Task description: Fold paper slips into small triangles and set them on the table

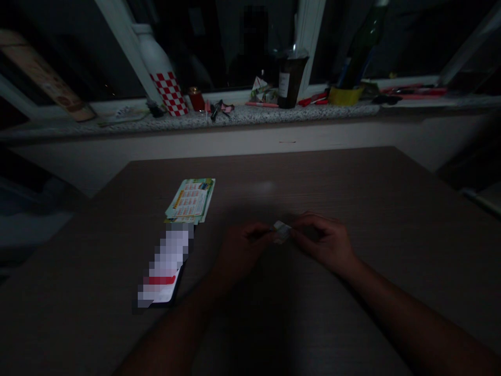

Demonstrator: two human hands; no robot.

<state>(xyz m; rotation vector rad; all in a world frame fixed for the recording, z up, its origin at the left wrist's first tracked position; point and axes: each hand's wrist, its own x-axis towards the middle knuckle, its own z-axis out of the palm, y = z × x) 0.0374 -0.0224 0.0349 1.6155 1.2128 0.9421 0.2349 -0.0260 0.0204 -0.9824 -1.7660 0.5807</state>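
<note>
A small, pale, flat piece, which looks like folded paper or card, is pinched between both hands above the middle of the table. The fingertips of my left hand grip its left edge. On its right edge, the thumb and fingers of my right hand are closed. Dim light hides the markings on it. Left of my left hand lies a phone with its lit screen up, the screen blurred out. Just beyond the phone rests a stack of printed cards, green and white with red print.
The wooden table ends at a wall below a stone windowsill. Along the sill stand a white bottle with red checks, a dark cup, a green bottle in a yellow holder, and several small items.
</note>
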